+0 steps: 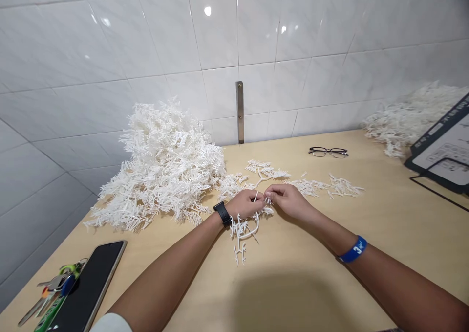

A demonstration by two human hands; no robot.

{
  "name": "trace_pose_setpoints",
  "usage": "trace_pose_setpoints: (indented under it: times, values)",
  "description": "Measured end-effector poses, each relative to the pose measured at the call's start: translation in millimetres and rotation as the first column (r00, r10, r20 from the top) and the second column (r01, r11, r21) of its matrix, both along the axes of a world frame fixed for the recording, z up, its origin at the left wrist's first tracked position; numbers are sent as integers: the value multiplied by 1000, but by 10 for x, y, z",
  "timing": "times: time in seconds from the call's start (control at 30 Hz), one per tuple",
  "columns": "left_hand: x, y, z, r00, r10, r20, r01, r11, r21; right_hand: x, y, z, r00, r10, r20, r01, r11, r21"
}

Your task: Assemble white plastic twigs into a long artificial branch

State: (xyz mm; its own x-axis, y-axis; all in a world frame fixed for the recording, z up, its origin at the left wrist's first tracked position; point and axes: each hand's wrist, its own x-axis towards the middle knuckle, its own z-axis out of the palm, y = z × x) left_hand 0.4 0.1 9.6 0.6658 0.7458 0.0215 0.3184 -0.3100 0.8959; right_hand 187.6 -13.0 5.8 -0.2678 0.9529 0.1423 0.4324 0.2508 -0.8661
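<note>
Near the middle of the table, my left hand (246, 203) is closed on a white branched plastic sprig (240, 234). Its forked twigs hang below the hand, and a short stem pokes up between the fingers. My right hand (287, 200) pinches small white tips of the sprig right beside the left fingertips. Just beyond my hands lies another white branch piece (262, 176), with loose white bits (311, 188) strewn to its right. A large heap of white sprigs (164, 170) rises at the left against the wall.
A phone (93, 288) and a bunch of keys (60, 283) lie at the table's left edge. Eyeglasses (329, 152) rest toward the back. At the right are a second white heap (410, 119) and a dark-framed board (447, 148). A metal strip (240, 112) is fixed to the tiled wall.
</note>
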Motion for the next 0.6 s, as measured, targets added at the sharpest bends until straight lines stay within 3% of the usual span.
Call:
trace_pose_setpoints:
  times: [0.3,0.47,0.6]
  values:
    - [8,2,-11,999,-31,-22,32,998,58,-31,-13,-2,998,-39,45,40,999,-7]
    - [13,5,-28,1000,-12,8,11,999,34,-72,-13,-31,998,-57,-8,57,998,-19]
    - [7,-29,-54,998,-22,-67,20,1000,-20,44,80,-21,969,-218,-116,215,976,-36]
